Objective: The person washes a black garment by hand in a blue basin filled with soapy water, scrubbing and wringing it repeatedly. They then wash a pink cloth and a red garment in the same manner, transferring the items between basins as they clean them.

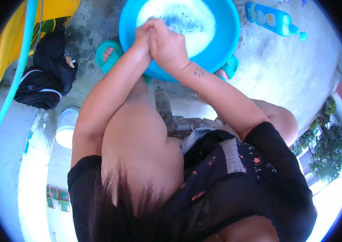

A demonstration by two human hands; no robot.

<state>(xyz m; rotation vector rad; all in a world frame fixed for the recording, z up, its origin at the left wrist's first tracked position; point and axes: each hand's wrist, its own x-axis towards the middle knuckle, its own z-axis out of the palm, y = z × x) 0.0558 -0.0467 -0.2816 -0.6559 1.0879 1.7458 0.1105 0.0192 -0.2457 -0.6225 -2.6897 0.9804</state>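
Note:
A round blue plastic basin [228, 30] of white suds [201, 39] stands on the floor between my feet. Over its near left part, my left hand [143, 35] and my right hand [168, 45] are pressed together with fingers curled. Small greyish bits of a wet item [170, 27], apparently cloth, show past the fingers; the hands hide most of it. Green slippers are on both feet, the left slipper [116, 57] beside the basin's left rim and the right slipper [233, 65] by its lower right rim.
A blue detergent bottle [269, 19] lies on the concrete floor at the upper right. To the left are dark clothes [51, 66], a yellow plastic container [3, 54], a teal hose [16, 78] and a white pail [68, 121]. A wooden stool [186, 121] shows beneath me.

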